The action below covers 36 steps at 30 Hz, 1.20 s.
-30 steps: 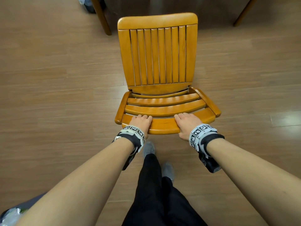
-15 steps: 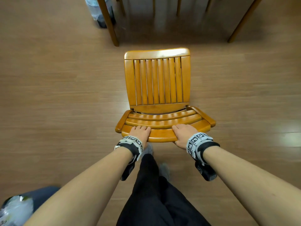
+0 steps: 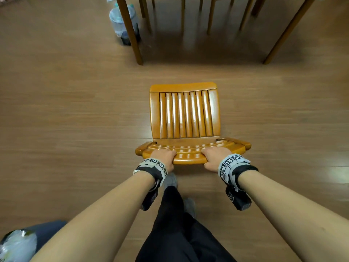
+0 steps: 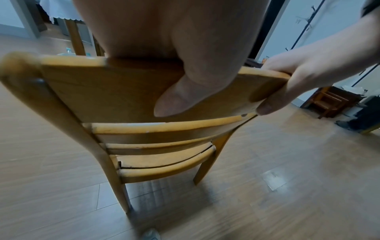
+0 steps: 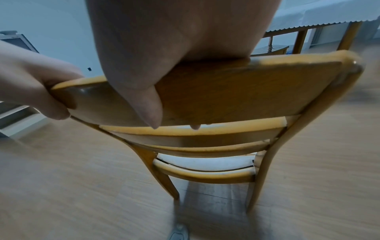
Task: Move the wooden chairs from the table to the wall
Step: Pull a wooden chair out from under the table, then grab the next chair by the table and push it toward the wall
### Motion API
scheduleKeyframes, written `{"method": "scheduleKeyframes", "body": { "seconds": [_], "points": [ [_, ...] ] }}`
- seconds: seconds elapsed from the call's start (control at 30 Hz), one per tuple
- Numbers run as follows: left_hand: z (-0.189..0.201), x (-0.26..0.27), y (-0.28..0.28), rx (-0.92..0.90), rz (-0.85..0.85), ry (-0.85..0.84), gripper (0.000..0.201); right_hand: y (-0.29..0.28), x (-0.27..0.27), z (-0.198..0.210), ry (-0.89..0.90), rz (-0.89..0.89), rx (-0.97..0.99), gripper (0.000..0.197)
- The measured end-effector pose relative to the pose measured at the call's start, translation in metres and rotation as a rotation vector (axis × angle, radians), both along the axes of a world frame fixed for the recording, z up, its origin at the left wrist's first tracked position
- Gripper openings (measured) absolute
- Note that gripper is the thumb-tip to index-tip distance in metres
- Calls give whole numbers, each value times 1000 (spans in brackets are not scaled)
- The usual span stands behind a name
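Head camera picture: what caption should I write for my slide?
Both hands, left hand and right hand, grip the wooden chair's top rail, away from the table.

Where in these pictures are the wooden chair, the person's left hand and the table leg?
wooden chair (image 3: 184, 114): head view, slatted seat.
left hand (image 3: 164, 156): head view, knuckles, gripping the top rail.
table leg (image 3: 132, 33): head view, mid-length of the near left leg.

Both hands on the chair's top rail

The right hand (image 5: 144, 65) wraps over the top rail of the wooden chair (image 5: 236, 94), thumb pressed on the rail's back face. The left hand (image 5: 35, 84) grips the rail's far end. Behind stands a table (image 5: 320, 17) with white cloth, above the wood floor (image 5: 72, 186).
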<state>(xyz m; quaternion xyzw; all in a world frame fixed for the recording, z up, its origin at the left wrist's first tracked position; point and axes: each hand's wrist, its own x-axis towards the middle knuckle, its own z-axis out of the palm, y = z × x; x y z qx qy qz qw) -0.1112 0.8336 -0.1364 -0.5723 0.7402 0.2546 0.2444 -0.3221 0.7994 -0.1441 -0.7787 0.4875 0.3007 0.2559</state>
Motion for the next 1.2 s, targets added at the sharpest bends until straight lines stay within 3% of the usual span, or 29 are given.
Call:
{"method": "scheduleKeyframes", "body": {
  "seconds": [0.1,0.27,0.33,0.43,0.6,0.87,1.03,1.2],
  "points": [
    [5,3,-3,59,10,36,40,-5,1,3,13,-13,67,27],
    [33,19,-6,152,85,135,40,-20,21,30,18,-27,206,77],
    [49,36,-14,166,106,148,41,-35,33,50,-1,-54,238,88],
    [78,75,-41,115,201,132,49,-72,63,77,-35,-120,189,79],
    [118,162,-113,-27,306,94,48,-141,144,112,-106,-80,40,55],
    [134,329,-245,-66,292,23,48,-258,317,120,-87,-26,-23,48],
    [153,441,-327,-87,280,-60,34,-334,423,138,-38,-34,-21,39],
    [167,516,-409,-96,278,-42,30,-416,506,157,-14,-11,-56,36]
  ]
}}
